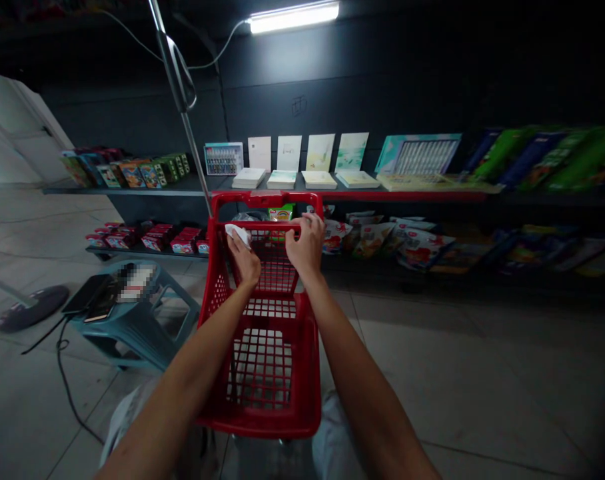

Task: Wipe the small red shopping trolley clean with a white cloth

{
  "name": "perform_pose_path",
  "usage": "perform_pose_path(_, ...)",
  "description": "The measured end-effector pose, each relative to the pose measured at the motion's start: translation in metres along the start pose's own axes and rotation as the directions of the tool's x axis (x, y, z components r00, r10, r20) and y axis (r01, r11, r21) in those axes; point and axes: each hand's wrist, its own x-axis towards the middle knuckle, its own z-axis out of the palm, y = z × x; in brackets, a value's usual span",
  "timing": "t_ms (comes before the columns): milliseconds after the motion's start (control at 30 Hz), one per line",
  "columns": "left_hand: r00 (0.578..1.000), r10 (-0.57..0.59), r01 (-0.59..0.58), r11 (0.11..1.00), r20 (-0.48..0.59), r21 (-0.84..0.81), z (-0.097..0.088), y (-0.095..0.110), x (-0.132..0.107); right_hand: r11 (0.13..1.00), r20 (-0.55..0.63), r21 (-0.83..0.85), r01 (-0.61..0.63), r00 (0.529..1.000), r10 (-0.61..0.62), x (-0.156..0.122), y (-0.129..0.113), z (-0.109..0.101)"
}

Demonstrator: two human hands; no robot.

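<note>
A red plastic shopping basket [262, 347] lies tilted toward me, its open mesh inside facing up. My left hand [243, 257] is closed on a white cloth [237, 233] and presses it on the basket's far crossbar at the left. My right hand [306, 245] grips the same red bar a little to the right, fingers wrapped over it. Both forearms reach forward over the basket.
A teal plastic stool [142, 313] with phones [90, 297] on it stands at the left, a fan base [32, 307] and cable beyond it. Low dark shelves [362, 193] ahead carry boxes, notebooks and snack packets. A metal pole [182, 107] rises behind the basket.
</note>
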Motion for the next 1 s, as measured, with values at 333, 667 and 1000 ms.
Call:
perform_pose_path(333,0.997,-0.029,0.024,0.998,0.078,0.059,0.005,0.009,-0.012,0.854,0.278,0.207,-0.478,0.865,0.417,-0.051,0.048,-0.002)
perform_pose_path(667,0.933,0.219,-0.277,0.944,0.287,0.18,0.033,0.032,-0.054,0.863,0.279,0.137,-0.487,0.855,0.438,-0.061,0.032,0.004)
perform_pose_path(1000,0.638,0.489,-0.599,0.8,0.595,-0.016,0.016,0.015,-0.018,0.869,0.273,0.226,-0.44,0.885,0.378,-0.057,0.046,0.009)
